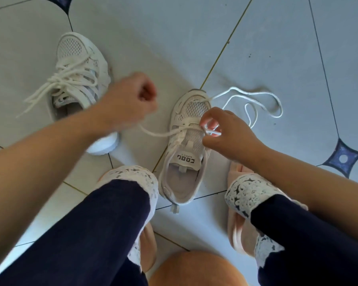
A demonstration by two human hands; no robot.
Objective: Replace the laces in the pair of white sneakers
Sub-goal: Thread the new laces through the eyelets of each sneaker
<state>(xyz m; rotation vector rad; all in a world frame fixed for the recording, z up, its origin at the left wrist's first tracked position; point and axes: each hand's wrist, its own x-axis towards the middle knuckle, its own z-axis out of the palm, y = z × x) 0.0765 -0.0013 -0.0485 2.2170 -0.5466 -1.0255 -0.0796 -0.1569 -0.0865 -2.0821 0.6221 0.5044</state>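
Stretching between hands (130, 98) (223, 135), lace (163, 133) across sneaker (194, 106)

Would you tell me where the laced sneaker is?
Head view, upper left: the laced sneaker stands beyond the left hand, left of the other sneaker.

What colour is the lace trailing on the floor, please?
The lace is white; head view shows it best.

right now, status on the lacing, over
Left hand fisted, blurred, holds lace taut leftward. Right hand pinches lace at near sneaker eyelet. Floor: slack lace looped beside toe. Other sneaker laced, out of the way.
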